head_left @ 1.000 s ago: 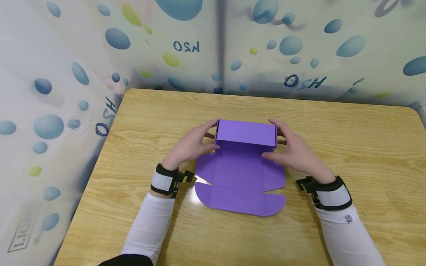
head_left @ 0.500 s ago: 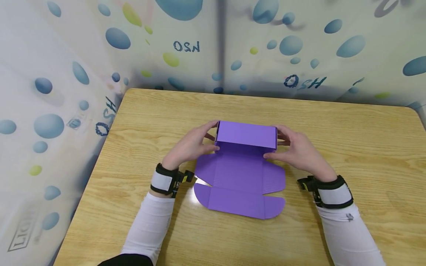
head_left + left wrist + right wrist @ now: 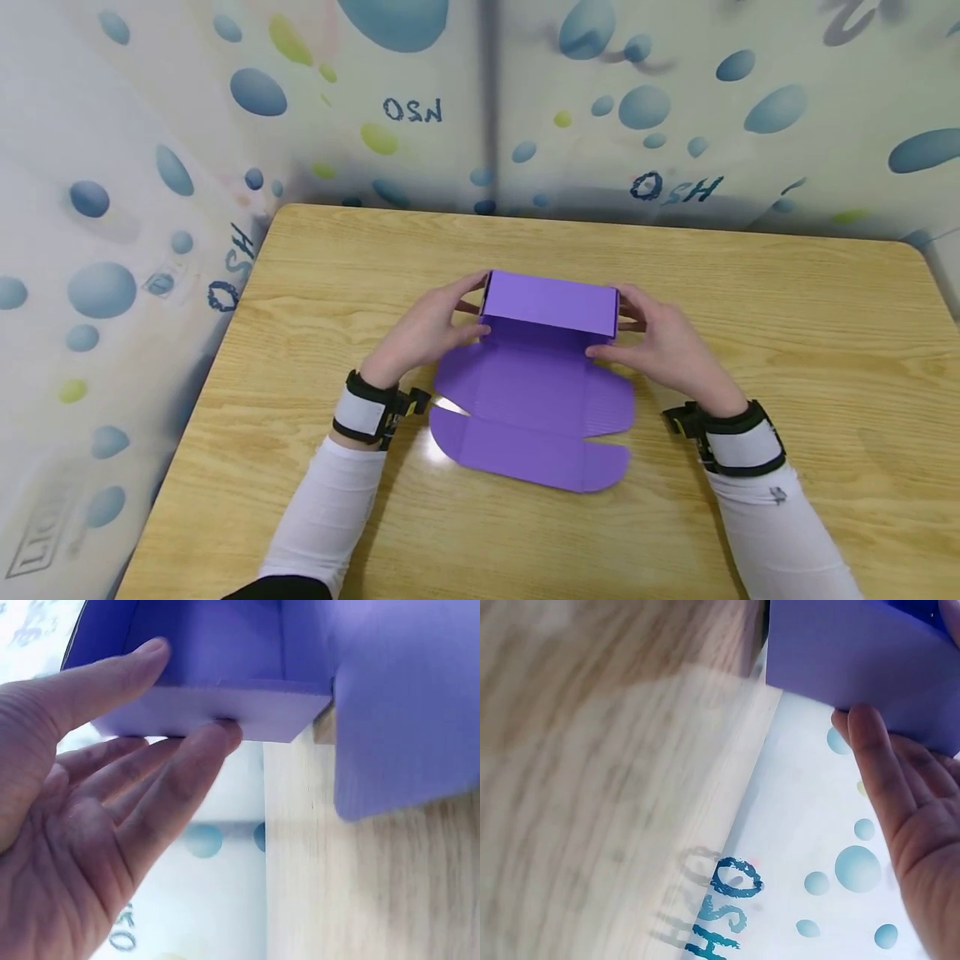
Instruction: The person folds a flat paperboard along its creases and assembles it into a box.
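Note:
A purple cardboard box (image 3: 552, 302) stands partly folded near the middle of the table, its open side towards me. From it the unfolded lid (image 3: 532, 387) stretches towards me, with side flaps and a front flap (image 3: 525, 452) spread out. My left hand (image 3: 427, 329) holds the box's left end, thumb at the opening's edge and fingers along the outer wall. In the left wrist view the thumb of the left hand (image 3: 97, 772) lies over the rim of that wall. On the opposite end my right hand (image 3: 667, 342) holds the box the same way; its fingers (image 3: 877, 750) touch the outer wall.
The wooden table (image 3: 787, 350) extends widely around the box. Behind it and on the left hangs a pale curtain-like wall (image 3: 420, 158) with blue and green spots. Each wrist wears a black strap (image 3: 367, 408) with a small device.
The right hand's upper fingers have come down from above the box's top edge to its side. The whole head view has shifted slightly; both hands stay at the box ends.

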### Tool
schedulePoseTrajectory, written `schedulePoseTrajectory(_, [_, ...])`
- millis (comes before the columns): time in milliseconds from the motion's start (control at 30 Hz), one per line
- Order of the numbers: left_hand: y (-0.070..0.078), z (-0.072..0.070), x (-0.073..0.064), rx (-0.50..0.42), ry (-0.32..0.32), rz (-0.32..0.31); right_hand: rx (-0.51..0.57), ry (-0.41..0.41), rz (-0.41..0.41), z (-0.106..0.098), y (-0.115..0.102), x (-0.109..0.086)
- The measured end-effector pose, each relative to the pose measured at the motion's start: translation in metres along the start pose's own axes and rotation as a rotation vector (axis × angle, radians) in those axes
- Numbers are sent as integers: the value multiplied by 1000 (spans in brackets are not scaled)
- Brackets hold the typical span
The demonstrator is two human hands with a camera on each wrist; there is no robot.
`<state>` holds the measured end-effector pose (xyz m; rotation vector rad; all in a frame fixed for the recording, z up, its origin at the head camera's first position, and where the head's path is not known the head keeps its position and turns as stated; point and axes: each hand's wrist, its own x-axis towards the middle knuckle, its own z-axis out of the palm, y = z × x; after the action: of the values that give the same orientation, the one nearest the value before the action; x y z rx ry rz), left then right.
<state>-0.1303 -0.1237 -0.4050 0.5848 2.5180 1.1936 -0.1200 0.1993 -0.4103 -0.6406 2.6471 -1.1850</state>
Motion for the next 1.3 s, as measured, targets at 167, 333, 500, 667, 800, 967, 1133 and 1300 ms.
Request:
schedulePoseTrajectory(167, [10, -4, 6, 58, 43, 53, 11, 69, 59, 4, -3, -7])
schedulePoseTrajectory(333, [18, -9, 18, 181, 72, 72, -19, 127, 61, 12, -10, -17])
schedulePoseTrajectory(500, [21, -11, 31, 282, 88, 117, -50, 150, 15, 25, -19, -30])
schedulePoseTrajectory(667, [23, -12, 36, 291, 85, 112, -62, 175, 19, 34, -25, -36])
schedulePoseTrajectory(800, [21, -18, 27, 251, 71, 13, -67, 166, 24, 29, -28, -36])
schedulePoseTrajectory(967, [5, -31, -2, 259, 144, -64, -21, 89, -38, 2, -32, -23])
schedulePoseTrajectory(1133, [-18, -29, -40, 206, 176, -143, -27, -75, -121, -22, -34, 17])
schedulePoseTrajectory(1300, [-33, -19, -65, 131, 138, -224, -129, -217, -161, -27, -43, 60])
